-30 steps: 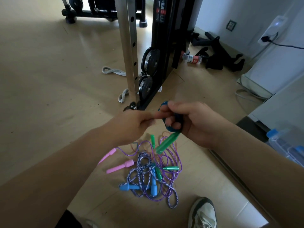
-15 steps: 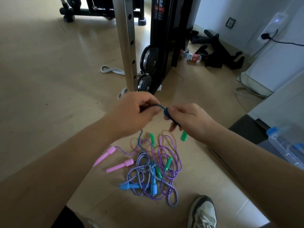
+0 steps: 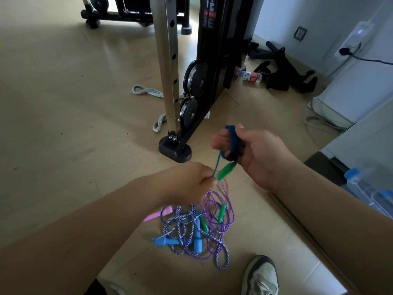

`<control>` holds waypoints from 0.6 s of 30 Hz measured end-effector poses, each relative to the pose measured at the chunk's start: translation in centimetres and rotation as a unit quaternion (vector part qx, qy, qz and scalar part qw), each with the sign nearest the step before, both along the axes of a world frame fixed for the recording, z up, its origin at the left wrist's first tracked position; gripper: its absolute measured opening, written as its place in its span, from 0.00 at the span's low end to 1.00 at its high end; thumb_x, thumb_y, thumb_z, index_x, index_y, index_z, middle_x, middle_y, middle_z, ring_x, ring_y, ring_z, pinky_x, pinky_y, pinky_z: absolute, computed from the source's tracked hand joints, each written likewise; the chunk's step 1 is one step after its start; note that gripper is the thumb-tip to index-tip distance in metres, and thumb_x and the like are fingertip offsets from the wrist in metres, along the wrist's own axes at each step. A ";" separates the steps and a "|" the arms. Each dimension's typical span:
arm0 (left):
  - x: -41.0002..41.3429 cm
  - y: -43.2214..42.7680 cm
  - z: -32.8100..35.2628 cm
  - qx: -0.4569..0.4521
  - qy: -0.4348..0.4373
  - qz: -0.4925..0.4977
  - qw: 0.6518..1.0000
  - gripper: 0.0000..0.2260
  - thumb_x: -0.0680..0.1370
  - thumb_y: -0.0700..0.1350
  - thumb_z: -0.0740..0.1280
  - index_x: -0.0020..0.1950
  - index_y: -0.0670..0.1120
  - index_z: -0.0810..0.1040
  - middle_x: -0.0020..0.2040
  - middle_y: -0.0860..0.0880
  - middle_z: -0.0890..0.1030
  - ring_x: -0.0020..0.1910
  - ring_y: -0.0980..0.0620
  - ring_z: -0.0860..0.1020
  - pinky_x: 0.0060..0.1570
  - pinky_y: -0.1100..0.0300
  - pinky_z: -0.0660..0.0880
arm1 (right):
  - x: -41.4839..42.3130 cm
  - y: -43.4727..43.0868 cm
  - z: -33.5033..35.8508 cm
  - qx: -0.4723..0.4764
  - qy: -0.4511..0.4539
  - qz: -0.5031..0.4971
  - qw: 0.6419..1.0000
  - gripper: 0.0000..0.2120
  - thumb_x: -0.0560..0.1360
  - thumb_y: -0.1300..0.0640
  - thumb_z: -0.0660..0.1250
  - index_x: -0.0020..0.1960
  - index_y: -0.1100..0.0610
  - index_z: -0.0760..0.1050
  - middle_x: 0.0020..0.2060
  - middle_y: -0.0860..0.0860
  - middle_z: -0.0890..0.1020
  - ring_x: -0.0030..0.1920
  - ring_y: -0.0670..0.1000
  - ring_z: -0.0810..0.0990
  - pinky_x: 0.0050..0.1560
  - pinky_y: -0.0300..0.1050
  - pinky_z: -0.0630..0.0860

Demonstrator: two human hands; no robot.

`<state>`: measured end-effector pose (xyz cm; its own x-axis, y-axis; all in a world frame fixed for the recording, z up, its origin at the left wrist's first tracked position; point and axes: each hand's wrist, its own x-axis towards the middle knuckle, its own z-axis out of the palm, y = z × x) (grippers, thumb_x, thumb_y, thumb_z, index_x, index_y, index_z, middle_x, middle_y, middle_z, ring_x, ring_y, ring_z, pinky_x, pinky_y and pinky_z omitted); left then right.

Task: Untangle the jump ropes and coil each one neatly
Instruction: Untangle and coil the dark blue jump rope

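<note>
Now the right hand [image 3: 253, 154] holds the blue rope [image 3: 232, 143] coiled round its fingers [image 3: 217, 143]; the loose strand runs down to the pinching left hand [image 3: 191, 182].

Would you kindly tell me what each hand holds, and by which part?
Right hand: dark blue rope, coils wrapped round its fingers. Left hand pinches its trailing strand.

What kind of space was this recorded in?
Probably a home gym or small workout room: a cable machine with pulley wheels, black exercise handles by the wall, and tangled jump ropes on the floor, plus the dark blue rope being coiled.
</note>
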<state>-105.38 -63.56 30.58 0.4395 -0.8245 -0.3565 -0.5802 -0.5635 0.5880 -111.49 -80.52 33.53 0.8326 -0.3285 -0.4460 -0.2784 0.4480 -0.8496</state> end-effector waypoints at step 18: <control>3.8 1.6 0.4 -0.099 -0.039 0.129 0.986 0.09 0.84 0.52 0.63 0.49 0.53 0.81 0.39 0.49 0.83 0.34 0.55 0.78 0.37 0.59 0.72 | -0.6 0.9 1.1 -0.066 0.036 0.172 0.982 0.18 0.84 0.57 0.55 0.51 0.68 0.79 0.46 0.64 0.86 0.31 0.53 0.77 0.32 0.41 0.70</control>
